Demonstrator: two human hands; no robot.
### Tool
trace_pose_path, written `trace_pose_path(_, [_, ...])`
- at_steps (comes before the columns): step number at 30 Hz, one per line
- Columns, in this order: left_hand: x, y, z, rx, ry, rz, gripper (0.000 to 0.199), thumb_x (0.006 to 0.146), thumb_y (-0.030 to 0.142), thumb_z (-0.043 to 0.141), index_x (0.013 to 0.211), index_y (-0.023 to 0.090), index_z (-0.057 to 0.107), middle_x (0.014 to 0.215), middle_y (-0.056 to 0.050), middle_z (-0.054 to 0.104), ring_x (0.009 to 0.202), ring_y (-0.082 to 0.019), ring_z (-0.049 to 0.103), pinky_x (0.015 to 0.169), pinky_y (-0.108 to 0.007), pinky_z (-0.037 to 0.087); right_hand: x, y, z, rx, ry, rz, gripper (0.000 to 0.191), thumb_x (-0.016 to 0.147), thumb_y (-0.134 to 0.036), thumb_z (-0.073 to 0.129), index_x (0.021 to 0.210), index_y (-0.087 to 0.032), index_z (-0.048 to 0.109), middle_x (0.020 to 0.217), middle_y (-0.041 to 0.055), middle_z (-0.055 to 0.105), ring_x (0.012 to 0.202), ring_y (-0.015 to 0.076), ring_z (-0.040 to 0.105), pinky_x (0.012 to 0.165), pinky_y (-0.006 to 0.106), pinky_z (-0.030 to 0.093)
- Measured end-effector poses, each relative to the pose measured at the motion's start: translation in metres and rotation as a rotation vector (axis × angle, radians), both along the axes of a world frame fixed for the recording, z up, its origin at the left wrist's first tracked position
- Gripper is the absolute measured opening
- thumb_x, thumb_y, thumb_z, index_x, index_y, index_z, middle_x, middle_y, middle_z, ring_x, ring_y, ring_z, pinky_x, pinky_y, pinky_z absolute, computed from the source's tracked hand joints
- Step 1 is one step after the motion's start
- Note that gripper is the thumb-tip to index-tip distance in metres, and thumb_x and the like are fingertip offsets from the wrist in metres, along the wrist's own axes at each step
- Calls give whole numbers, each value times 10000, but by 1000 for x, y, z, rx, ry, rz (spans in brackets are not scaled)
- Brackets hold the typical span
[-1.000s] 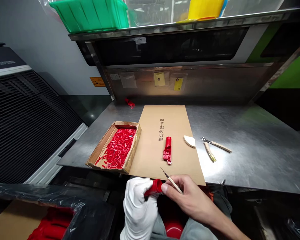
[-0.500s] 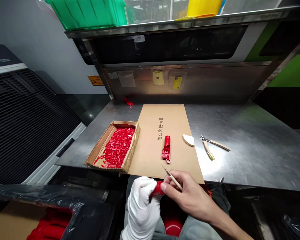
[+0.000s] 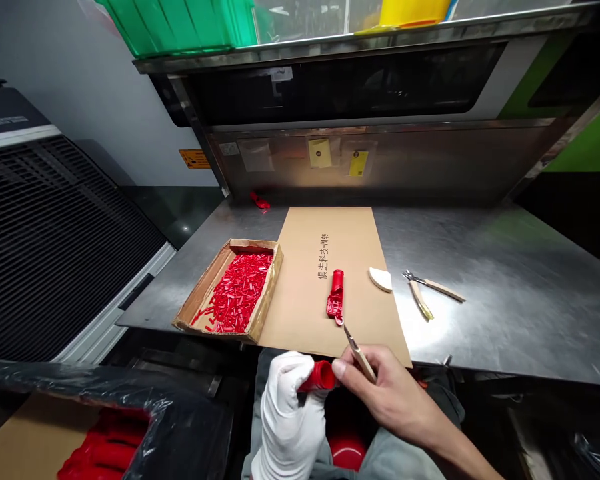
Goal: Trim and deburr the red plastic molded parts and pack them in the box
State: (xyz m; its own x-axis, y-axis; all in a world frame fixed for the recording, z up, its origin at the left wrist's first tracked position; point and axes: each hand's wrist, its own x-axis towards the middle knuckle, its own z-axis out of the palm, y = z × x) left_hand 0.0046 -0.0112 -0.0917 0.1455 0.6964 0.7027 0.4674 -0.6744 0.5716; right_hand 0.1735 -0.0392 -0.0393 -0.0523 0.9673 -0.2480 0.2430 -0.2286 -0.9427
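My white-gloved left fingers (image 3: 286, 368) clamp a red plastic tube (image 3: 321, 377), likely steadying it. My right fingers (image 3: 353, 380) pinch a slim beige-handled metal tool (image 3: 363, 363).

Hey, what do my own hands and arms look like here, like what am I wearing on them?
Your left hand wears a plain white glove, wrinkled, with no marking visible. Your right hand is ungloved, and the right forearm shows no sleeve.
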Motion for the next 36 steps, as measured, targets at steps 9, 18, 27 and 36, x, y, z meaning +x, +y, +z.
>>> trace_pose_path(9, [0, 2, -2, -623, -238, -38, 256, 855, 362, 656, 1029, 189, 582, 863, -45, 678, 713, -177, 672, 659, -305, 560, 17, 7, 3, 71, 5, 98, 302, 971, -462, 442, 966, -186, 564, 756, -19, 507, 658, 111, 452, 587, 222, 388])
trace_pose_path(18, [-1, 13, 14, -1085, -588, -165, 461, 876, 543, 576, 1184, 211, 491, 780, 12, 595, 530, -98, 509, 502, -242, 436, 73, 77, -35, 215, -489, -193, 389, 967, -389, 520, 1273, -154, 475, 1135, 91, 586, 1032, 225, 579, 934, 443, 457])
trace_pose_path(27, [-19, 21, 40, -1368, -1089, -308, 285, 797, 374, 751, 810, 156, 566, 771, -4, 588, 737, -128, 617, 697, -249, 532, 132, 93, -35, 197, -929, -272, 418, 946, -398, 590, 1296, -181, 519, 1302, 103, 519, 1170, 269, 523, 990, 518, 436])
trace_pose_path(36, [-15, 21, 41, -1330, -1442, -504, 265, 952, 411, 528, 1089, 187, 562, 700, 33, 493, 523, -61, 454, 510, -190, 419, 133, 99, -29, 315, -954, -159, 412, 930, -411, 548, 1187, -90, 556, 1110, 159, 565, 1013, 281, 571, 917, 510, 463])
